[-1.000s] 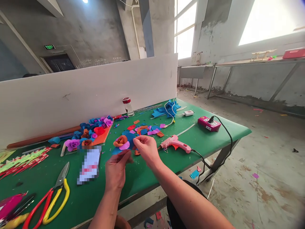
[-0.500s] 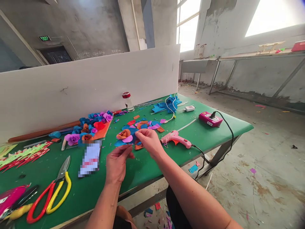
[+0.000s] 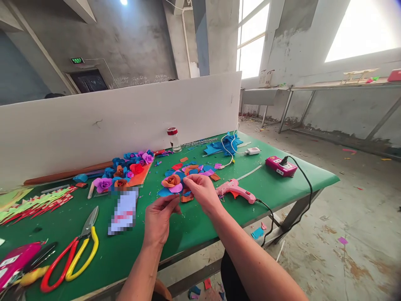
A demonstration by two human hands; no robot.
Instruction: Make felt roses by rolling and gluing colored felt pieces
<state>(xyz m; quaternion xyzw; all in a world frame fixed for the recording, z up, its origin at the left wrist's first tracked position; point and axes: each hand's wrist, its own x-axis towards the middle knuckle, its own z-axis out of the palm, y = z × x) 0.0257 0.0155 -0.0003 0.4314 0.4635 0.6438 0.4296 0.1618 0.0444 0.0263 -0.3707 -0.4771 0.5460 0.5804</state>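
In the head view, a paper rose (image 3: pixel 171 181) with an orange-brown centre and purple and blue outer petals is up in front of me. My left hand (image 3: pixel 161 215) is closed in a pinch just under it, at its base; the stem is hidden by the fingers. From the right, my right hand (image 3: pixel 202 192) pinches at the edge of the outer petals, its thumb and forefinger together. Loose blue, purple, red and orange paper petals (image 3: pixel 206 169) lie on the table behind the rose. A pink glue gun (image 3: pixel 236 190) lies right of my right hand, with a glue stick in its back.
Scissors (image 3: pixel 73 255) with red and yellow handles lie on the green table (image 3: pixel 125 255). Finished paper roses (image 3: pixel 123 169) are heaped at left. A glass jar (image 3: pixel 173 140), blue paper (image 3: pixel 230 144), a pink power socket (image 3: pixel 281 166) and cords lie farther back, before a white board (image 3: pixel 131 110).
The head view has tilted up and shifted slightly left, so everything appears lower and farther right. Both hands keep nearly the same pose at the rose.
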